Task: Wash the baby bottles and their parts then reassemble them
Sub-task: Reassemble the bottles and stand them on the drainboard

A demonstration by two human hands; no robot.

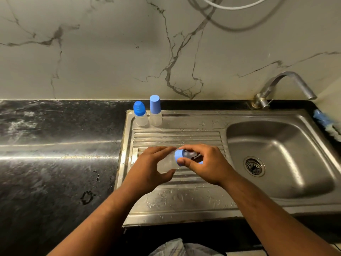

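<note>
Over the steel drainboard (pixel 177 198) I hold a small clear baby bottle (pixel 167 163) on its side. My left hand (pixel 151 167) grips its body. My right hand (pixel 204 163) pinches the blue collar ring (pixel 179 157) at the bottle's neck, with a clear teat or cap part under its fingers. At the back of the drainboard stand two more clear bottles, both capped: one with a rounded dark-blue cap (pixel 139 112), one with a tall light-blue cap (pixel 155 109).
The sink basin (pixel 280 159) with its drain lies to the right, a steel tap (pixel 287 85) behind it. A blue and white bottle brush (pixel 326 122) rests at the far right edge. Wet black counter (pixel 55 145) stretches left. A marble wall rises behind.
</note>
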